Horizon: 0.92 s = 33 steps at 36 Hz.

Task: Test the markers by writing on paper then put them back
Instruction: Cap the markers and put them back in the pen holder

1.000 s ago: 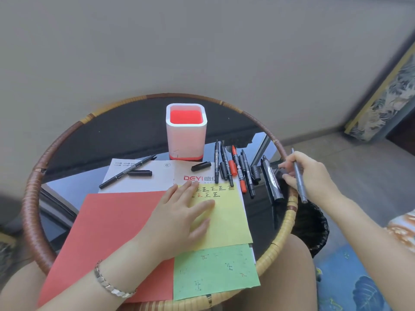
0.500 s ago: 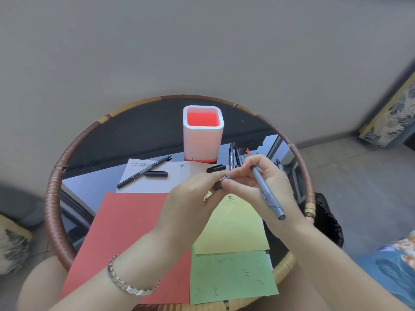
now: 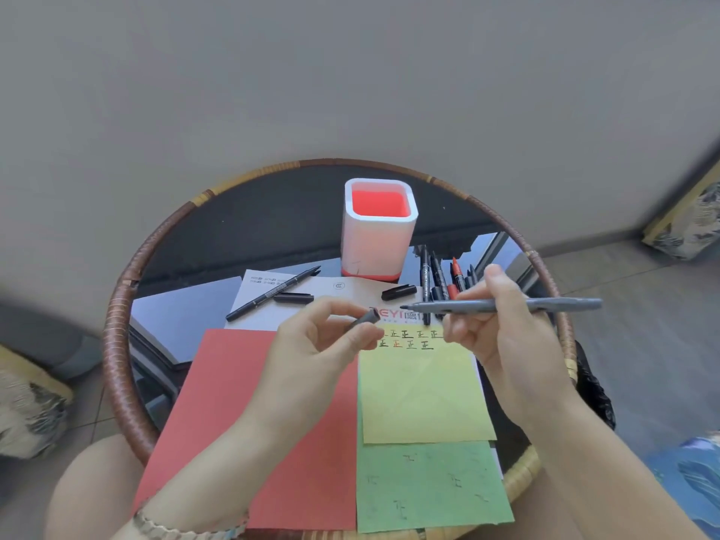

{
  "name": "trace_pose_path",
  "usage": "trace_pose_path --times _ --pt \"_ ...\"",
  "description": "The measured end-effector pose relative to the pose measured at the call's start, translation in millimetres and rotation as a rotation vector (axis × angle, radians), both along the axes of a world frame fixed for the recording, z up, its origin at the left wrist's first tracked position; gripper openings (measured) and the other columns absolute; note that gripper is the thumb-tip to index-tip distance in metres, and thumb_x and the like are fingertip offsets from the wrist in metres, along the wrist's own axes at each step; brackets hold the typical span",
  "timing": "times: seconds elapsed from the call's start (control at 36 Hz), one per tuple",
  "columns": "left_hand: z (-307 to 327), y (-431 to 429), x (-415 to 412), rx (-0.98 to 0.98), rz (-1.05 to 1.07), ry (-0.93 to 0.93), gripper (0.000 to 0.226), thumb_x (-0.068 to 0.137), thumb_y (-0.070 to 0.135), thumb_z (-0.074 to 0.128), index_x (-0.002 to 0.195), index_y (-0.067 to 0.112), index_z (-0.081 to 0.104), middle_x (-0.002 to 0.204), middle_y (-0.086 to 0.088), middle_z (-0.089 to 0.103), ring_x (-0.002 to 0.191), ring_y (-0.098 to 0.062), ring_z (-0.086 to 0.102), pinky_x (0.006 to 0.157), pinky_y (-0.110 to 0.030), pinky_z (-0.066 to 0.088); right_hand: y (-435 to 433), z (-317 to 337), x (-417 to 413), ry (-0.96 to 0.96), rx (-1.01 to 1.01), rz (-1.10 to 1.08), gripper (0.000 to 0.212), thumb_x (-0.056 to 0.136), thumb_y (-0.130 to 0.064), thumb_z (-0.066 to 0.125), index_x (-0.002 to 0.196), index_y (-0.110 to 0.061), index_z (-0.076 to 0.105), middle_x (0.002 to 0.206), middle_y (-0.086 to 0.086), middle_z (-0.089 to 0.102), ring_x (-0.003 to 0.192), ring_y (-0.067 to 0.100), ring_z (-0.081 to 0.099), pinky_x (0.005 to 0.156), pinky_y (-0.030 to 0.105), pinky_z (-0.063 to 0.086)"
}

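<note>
My right hand [image 3: 502, 337] holds a grey marker [image 3: 502, 305] level above the table, its bare tip pointing left. My left hand [image 3: 315, 344] pinches the marker's grey cap [image 3: 366, 318] a short way from that tip. Below the hands lies a yellow paper [image 3: 420, 395] with rows of written characters along its top. A green paper [image 3: 428, 489] with faint marks lies nearer me, and a red paper [image 3: 272, 422] to the left. Several markers [image 3: 440, 278] lie beside a white holder with a red inside [image 3: 380, 228].
An uncapped black marker [image 3: 272, 293] and its cap [image 3: 293, 298] lie on a white printed sheet [image 3: 265, 305] at the left. Another black cap [image 3: 398, 292] rests near the holder. The round glass table has a wicker rim [image 3: 117, 344]. A black bin [image 3: 596, 391] sits at the right.
My right hand picked the grey marker from the table's right edge and brought it over the yellow paper. My left hand left the paper and pulled the cap off.
</note>
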State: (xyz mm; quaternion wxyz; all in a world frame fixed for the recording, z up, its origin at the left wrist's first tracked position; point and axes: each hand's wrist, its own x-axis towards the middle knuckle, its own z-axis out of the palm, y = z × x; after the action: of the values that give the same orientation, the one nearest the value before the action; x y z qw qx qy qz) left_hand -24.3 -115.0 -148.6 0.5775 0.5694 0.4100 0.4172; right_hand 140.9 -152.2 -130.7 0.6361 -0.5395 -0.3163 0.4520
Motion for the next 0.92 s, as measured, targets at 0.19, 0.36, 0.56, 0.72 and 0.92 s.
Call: trace_pose_path --times 0.19,0.36,0.56,0.72,0.92 --pt "0 -3 1 0.005 -0.028 -0.019 0.014 0.078 0.005 0.067 0.076 0.019 0.065 0.077 -0.002 0.073 0.069 -0.006 0.067 0.062 -0.010 0.047 -2 -3 -4 -0.072 0.025 -0.018 0.035 0.073 -0.039 0.050 0.059 -0.009 0.060 0.044 0.005 0.057 0.045 0.013 0.056 0.053 0.023 0.053" --pt "-2 -4 1 0.031 -0.034 0.038 0.021 0.077 0.006 0.070 0.073 0.026 0.068 0.077 0.001 0.072 0.075 -0.013 0.067 0.070 -0.020 0.050 -3 -7 -2 -0.120 0.013 -0.041 0.038 0.091 -0.024 0.045 0.061 -0.007 0.060 0.045 0.003 0.058 0.045 0.013 0.057 0.054 0.021 0.054" --pt "-3 -8 3 0.171 -0.027 0.191 0.017 0.075 0.016 0.072 0.074 0.032 0.067 0.076 0.016 0.068 0.073 -0.005 0.061 0.073 -0.018 0.048 -6 -8 -6 -0.143 0.040 0.022 0.035 0.076 -0.035 0.051 0.060 -0.005 0.060 0.046 0.005 0.059 0.045 0.014 0.057 0.053 0.022 0.053" --pt "2 -11 5 0.250 -0.127 0.178 0.022 0.080 0.013 0.067 0.075 0.035 0.066 0.074 0.008 0.067 0.071 -0.006 0.060 0.067 -0.013 0.044 -9 -13 -7 -0.219 0.077 0.032 0.034 0.082 -0.032 0.060 0.058 -0.009 0.063 0.048 0.007 0.061 0.047 0.012 0.059 0.062 0.026 0.053" --pt "-3 -10 12 0.312 -0.152 0.122 0.011 0.077 0.023 0.065 0.077 0.034 0.067 0.069 0.011 0.065 0.064 -0.002 0.059 0.067 -0.012 0.044 -11 -16 -6 -0.266 0.164 0.017 0.031 0.072 -0.041 0.051 0.057 -0.017 0.063 0.044 0.004 0.058 0.051 0.013 0.055 0.075 0.041 0.045"
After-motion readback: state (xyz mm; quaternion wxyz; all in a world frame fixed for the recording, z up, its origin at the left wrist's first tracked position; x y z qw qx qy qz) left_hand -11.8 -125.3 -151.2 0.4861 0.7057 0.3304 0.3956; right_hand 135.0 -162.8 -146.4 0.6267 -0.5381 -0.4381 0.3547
